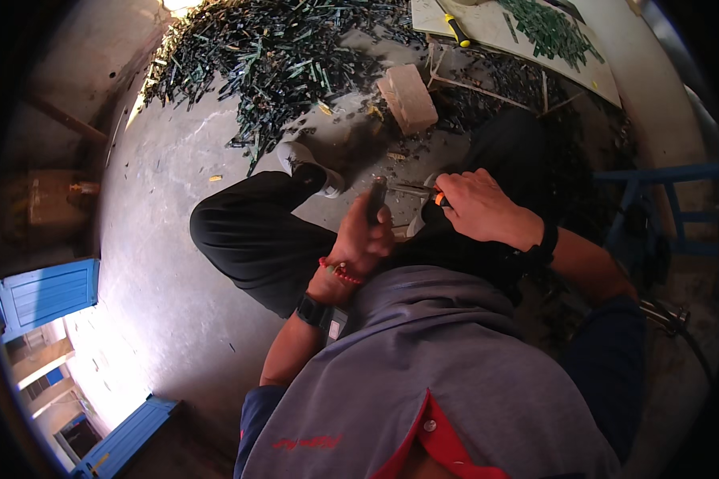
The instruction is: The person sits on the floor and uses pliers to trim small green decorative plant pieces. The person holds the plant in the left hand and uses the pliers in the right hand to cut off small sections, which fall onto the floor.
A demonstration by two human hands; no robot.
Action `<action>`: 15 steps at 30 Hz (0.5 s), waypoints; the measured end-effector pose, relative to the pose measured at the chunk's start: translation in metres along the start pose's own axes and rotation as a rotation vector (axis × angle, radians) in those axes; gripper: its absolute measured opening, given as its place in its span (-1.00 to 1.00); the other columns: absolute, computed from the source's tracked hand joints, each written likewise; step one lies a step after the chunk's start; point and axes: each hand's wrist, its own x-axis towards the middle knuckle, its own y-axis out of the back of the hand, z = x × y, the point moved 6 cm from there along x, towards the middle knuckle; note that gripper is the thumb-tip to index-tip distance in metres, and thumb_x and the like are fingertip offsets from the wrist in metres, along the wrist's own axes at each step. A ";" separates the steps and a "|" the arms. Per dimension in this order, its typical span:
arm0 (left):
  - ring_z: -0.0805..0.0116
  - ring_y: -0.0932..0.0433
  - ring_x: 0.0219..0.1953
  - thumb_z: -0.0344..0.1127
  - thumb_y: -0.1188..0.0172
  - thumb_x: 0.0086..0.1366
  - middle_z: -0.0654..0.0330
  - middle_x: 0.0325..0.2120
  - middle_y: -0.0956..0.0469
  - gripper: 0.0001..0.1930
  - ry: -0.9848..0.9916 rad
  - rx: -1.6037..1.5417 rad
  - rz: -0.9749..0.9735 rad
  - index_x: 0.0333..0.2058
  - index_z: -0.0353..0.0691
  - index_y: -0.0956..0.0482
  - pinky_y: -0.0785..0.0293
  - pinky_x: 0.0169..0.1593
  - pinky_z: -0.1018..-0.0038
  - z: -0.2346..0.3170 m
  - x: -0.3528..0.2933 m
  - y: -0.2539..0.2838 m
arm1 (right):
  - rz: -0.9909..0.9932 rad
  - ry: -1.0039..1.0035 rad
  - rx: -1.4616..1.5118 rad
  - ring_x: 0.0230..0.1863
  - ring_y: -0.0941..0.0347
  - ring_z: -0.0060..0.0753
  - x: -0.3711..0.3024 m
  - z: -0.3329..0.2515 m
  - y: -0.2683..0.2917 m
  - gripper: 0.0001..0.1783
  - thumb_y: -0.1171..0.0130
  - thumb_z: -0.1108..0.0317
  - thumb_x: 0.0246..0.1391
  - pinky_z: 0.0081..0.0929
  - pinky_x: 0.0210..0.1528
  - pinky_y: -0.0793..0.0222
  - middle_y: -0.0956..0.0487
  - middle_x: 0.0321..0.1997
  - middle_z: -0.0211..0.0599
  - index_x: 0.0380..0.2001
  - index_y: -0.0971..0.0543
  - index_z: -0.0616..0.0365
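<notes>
My left hand (365,235) is closed round a dark, narrow piece (377,199), held upright above my crossed legs; its exact kind does not show. From the right, my right hand (481,206) grips a hand tool with an orange-and-black handle (440,199). The tool's slim metal end (409,189) points left toward the dark piece. Whether the two touch, I cannot tell. A pale reddish brick (408,99) lies on the floor just beyond my hands.
A large heap of narrow green and black strips (280,72) spreads across the far floor. At the far right, a pale board (527,60) bears more green strips (553,33) and a yellow-and-black screwdriver (457,30). A blue metal frame (667,180) stands at right.
</notes>
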 end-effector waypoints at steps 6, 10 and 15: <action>0.55 0.06 -0.81 0.15 0.25 0.45 0.48 -0.81 -0.02 -0.52 -0.015 -0.006 0.025 -0.55 -0.02 -0.33 0.08 -0.66 0.54 0.000 -0.002 0.003 | 0.100 -0.001 -0.109 -0.20 -0.51 0.00 0.001 -0.002 0.001 -0.84 -0.08 0.46 0.01 -0.08 -0.18 -0.38 -0.59 -0.34 -0.10 -0.29 -0.46 0.23; 0.56 0.04 -0.81 0.15 0.27 0.45 0.48 -0.82 -0.03 -0.51 0.009 -0.082 -0.021 -0.55 -0.02 -0.33 0.08 -0.66 0.55 0.000 -0.001 0.001 | 0.091 -0.044 -0.058 -0.22 -0.53 0.05 0.002 0.000 0.000 -0.84 -0.08 0.42 0.04 -0.06 -0.17 -0.40 -0.58 -0.34 -0.06 -0.29 -0.44 0.24; 0.57 -0.01 -0.85 0.14 0.29 0.47 0.48 -0.83 -0.08 -0.50 0.022 -0.171 -0.212 -0.54 -0.04 -0.35 0.06 -0.67 0.57 0.002 -0.001 0.000 | -0.077 -0.184 0.117 -0.17 -0.52 0.09 0.009 0.004 0.003 -0.70 -0.12 0.37 0.08 -0.10 -0.12 -0.38 -0.57 -0.28 -0.01 -0.13 -0.42 0.25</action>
